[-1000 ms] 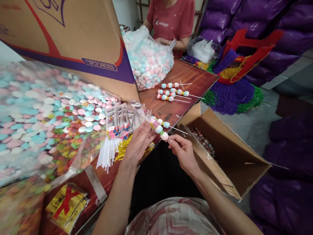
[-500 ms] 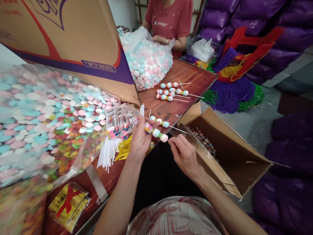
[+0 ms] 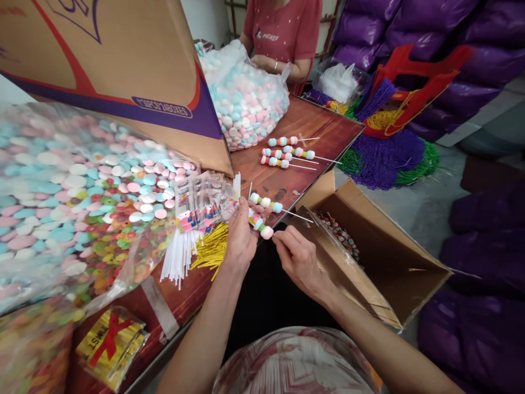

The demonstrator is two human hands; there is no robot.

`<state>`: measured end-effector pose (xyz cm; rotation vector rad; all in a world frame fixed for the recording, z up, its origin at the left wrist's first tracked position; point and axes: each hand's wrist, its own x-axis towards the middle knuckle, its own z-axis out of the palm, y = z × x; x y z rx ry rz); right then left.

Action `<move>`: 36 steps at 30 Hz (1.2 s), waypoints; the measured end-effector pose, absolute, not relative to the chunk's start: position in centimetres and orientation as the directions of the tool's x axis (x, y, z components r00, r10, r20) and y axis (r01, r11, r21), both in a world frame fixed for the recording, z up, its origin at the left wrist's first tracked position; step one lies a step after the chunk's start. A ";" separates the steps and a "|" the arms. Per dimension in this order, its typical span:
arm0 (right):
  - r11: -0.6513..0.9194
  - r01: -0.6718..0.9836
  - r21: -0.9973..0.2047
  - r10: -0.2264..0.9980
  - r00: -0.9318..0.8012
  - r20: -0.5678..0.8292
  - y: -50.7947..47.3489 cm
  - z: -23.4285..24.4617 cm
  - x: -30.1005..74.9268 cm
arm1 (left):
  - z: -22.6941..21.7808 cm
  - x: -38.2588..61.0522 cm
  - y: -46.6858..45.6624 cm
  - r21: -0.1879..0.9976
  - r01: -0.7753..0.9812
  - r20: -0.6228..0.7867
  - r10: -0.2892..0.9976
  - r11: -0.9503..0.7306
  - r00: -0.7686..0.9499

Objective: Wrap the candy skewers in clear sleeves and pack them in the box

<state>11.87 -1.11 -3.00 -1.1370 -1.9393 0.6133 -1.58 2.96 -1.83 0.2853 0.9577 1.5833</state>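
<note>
My left hand point(image 3: 241, 241) is closed around a small printed plastic bag point(image 3: 252, 217) and the candy skewer partly inside it. Pink, white, blue and green pieces of the candy skewer point(image 3: 262, 227) show past my fingers. At its near end, my right hand point(image 3: 298, 254) pinches the stick, whose tip is mostly hidden by the fingers. Just beyond my left hand, another candy skewer point(image 3: 266, 203) lies on the table with its bare stick pointing right. Left of my hand are flat printed bags point(image 3: 197, 205), white sticks point(image 3: 178, 254) and gold twist ties point(image 3: 211, 245).
Several finished skewers point(image 3: 283, 156) lie farther back on the wooden table point(image 3: 328, 123). Large candy bags point(image 3: 61, 208) and a tall carton point(image 3: 135, 71) fill the left. An open cardboard box point(image 3: 381, 262) stands at right. A person in a red shirt point(image 3: 283, 33) works across the table.
My right hand has moved left with the stick, and the candy skewer sits deeper in the bag and my left hand. Fewer candy pieces stick out.
</note>
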 end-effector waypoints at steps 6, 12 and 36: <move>-0.101 -0.007 -0.995 0.973 -0.209 -0.097 -0.6 -2.3 11.1 | -1.6 -2.1 2.8 0.679 -0.717 -0.331 0.938 0.158 -0.106; -0.334 -0.147 -0.931 0.927 -0.229 -0.296 -1.2 -2.3 10.7 | -1.6 -2.2 2.7 0.661 -0.725 -0.365 0.927 0.190 -0.090; 0.474 0.598 -0.646 0.871 -0.211 0.443 -1.3 -3.1 11.7 | -1.7 -2.3 1.5 0.769 -0.632 -0.332 0.904 0.095 -0.269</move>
